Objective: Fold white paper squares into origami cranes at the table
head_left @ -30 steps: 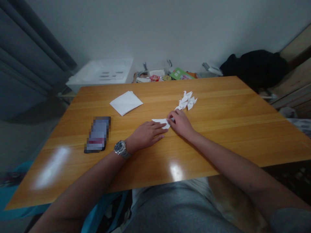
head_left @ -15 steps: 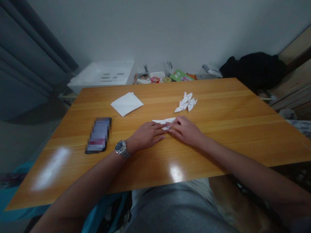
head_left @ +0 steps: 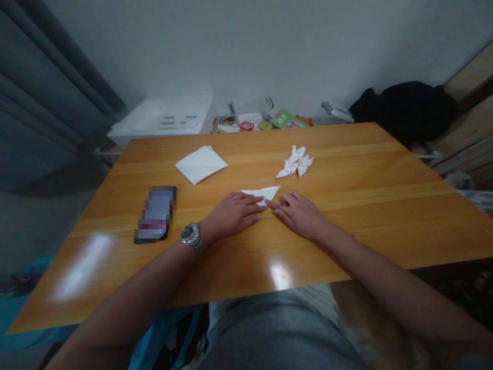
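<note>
A small folded white paper lies flat on the wooden table, pointed at both ends. My left hand, with a metal wristwatch, lies flat beside it, its fingertips pressing the paper's near edge. My right hand rests flat on the table just right of the paper, fingers stretched out, the index fingertip touching or almost touching the paper's lower corner. Neither hand holds anything.
A pile of small folded white paper figures sits beyond my right hand. A stack of white paper squares lies at the back left. A dark phone lies left of my left wrist. Clutter and a white bin stand behind the table.
My right hand slid back toward me along the paper and off it, uncovering the paper's right point. My left hand stayed in place.
</note>
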Motion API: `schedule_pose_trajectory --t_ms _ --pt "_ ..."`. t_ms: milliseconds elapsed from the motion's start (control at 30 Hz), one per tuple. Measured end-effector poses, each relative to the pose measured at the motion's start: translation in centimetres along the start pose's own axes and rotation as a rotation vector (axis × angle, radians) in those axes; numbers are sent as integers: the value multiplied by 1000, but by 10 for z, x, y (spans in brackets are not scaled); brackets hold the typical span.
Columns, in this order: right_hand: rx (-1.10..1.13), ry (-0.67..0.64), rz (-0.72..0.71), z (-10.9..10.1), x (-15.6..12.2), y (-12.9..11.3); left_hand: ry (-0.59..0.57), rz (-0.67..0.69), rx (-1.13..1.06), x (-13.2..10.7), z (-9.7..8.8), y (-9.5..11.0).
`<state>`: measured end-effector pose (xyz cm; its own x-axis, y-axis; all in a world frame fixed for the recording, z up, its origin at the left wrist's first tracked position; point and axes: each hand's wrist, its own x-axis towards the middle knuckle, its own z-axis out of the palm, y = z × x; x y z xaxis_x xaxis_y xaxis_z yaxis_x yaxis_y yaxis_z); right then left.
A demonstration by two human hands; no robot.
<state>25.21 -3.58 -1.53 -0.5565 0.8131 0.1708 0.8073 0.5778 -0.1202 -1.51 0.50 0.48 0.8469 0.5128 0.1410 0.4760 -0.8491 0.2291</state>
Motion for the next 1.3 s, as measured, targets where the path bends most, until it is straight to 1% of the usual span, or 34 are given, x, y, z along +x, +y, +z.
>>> schedule_pose_trajectory --t_ms 400,533,667,800,933,1033,1167,1300 --pt "-119 -32 139 -7 0 4 -40 -23 8 -1 -2 1" --pt "-160 -3 274 -6 1 13 -35 -19 -1 -1 -1 1" --pt "-152 23 302 -3 0 24 -29 -22 -6 -1 -1 1" --pt "-54 90 338 -2 -3 32 -17 -9 2 -1 0 2" --pt "25 167 279 -5 -6 31 -17 6 15 -2 2 2" --pt "80 187 124 -7 -5 24 -9 9 24 -2 3 1" --pt "126 135 -64 -4 -3 15 -6 19 43 -2 4 2" --pt "119 52 -149 1 -3 13 -16 20 61 -3 2 3"
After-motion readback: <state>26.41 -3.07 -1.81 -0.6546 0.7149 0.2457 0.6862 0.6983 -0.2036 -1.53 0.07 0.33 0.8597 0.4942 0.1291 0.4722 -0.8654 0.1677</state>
